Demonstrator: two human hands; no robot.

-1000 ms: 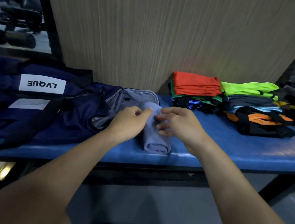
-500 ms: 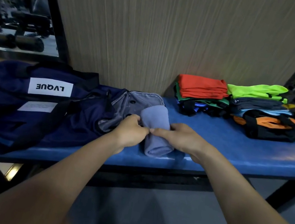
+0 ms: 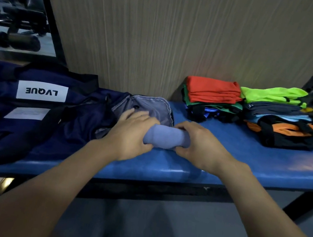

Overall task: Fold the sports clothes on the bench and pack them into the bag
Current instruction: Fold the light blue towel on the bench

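Gripping the rolled lilac garment (image 3: 165, 137) at each end, our left hand (image 3: 130, 134) and right hand (image 3: 199, 144) hold it crosswise on the bench (image 3: 229, 152). The bag (image 3: 34, 105) opens just beyond our left hand; folded stacks (image 3: 253, 108) lie well right.

My view is dim and soft; a glare streak lies on the surface (image 3: 299, 170) at 3 o'clock, edges bow wide-angle, 9 o'clock corner blurs dark.
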